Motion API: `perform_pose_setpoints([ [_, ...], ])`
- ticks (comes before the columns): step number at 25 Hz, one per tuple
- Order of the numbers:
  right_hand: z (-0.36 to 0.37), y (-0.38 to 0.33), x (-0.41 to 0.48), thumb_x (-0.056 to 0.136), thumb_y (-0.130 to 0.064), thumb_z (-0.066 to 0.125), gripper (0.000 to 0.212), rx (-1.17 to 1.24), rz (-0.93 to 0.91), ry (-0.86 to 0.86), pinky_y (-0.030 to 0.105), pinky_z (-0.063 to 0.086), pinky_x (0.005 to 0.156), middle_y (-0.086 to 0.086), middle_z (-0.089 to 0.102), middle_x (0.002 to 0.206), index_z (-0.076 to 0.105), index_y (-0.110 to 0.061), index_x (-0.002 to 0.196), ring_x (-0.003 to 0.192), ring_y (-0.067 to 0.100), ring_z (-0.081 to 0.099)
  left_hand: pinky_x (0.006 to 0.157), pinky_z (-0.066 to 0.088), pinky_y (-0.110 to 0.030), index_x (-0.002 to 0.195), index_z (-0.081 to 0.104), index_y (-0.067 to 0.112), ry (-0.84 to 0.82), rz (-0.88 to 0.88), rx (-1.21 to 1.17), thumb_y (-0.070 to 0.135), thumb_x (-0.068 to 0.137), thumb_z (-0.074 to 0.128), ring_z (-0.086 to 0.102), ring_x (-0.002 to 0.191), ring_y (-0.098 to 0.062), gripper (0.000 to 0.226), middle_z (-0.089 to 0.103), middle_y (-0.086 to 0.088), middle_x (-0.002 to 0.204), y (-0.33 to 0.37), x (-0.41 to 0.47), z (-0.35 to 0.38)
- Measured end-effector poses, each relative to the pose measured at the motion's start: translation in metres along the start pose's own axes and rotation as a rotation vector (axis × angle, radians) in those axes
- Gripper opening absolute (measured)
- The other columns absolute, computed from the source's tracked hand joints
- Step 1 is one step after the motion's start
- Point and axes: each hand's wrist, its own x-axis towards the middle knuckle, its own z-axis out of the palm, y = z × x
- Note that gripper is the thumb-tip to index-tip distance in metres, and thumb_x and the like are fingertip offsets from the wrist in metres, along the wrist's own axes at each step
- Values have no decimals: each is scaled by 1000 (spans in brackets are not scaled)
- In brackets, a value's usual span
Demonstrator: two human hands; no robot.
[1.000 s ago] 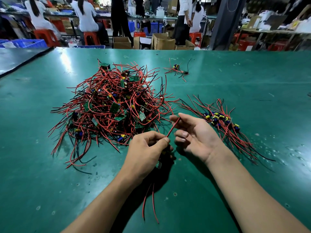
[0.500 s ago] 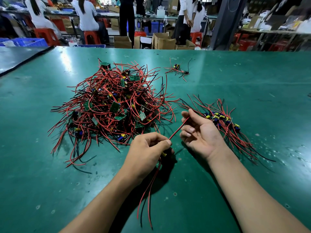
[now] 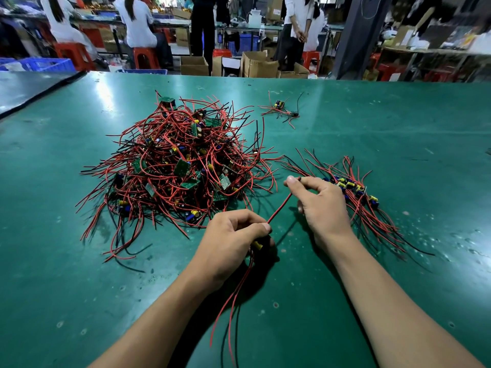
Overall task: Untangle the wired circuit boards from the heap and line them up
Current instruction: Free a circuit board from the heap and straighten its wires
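Right hand [image 3: 321,205] farther along wire [image 3: 280,207]

Red wire [image 3: 279,208] between left hand [image 3: 230,243] and right hand [image 3: 322,205], board [image 3: 257,245] seemingly inside the left grip, heap [image 3: 180,168] just beyond.

Tangled heap of red-wired green circuit boards [image 3: 175,166] on the green worktop [image 3: 385,134].
Right of the heap lies a fanned row of wired boards [image 3: 354,188]; behind and right of the heap, well apart, a small stray wired bunch [image 3: 281,108]. Just before the heap are the left grip [image 3: 228,243] and right grip [image 3: 318,205], a thin red wire [image 3: 280,207] running between them.
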Motion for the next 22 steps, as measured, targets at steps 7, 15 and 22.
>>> perform_pose_setpoints([
  [7,5,-7,-1,92,-29,72,29,435,270,-10,18,31,44,-8,72,76,75,-15,66,40,5,36,69,45,-36,78,72,4,-33,-47,-21,7,87,66,65,64,-21,11,74,-13,70,4,1,-1],
  [15,4,-9,-12,70,-46,80,38,439,394,-442,18,33,43,-5,58,68,77,-11,85,47,6,43,59,51,-27,77,69,5,45,-1,-53,3,90,63,65,59,-20,15,72,-8,66,-3,2,-1],
  [22,10,-11,-25,83,-36,78,24,281,386,-635,21,28,45,10,52,65,76,-14,93,49,13,44,48,50,-21,79,69,1,66,21,-85,1,92,61,67,53,-20,15,72,-9,65,-4,4,-1],
])
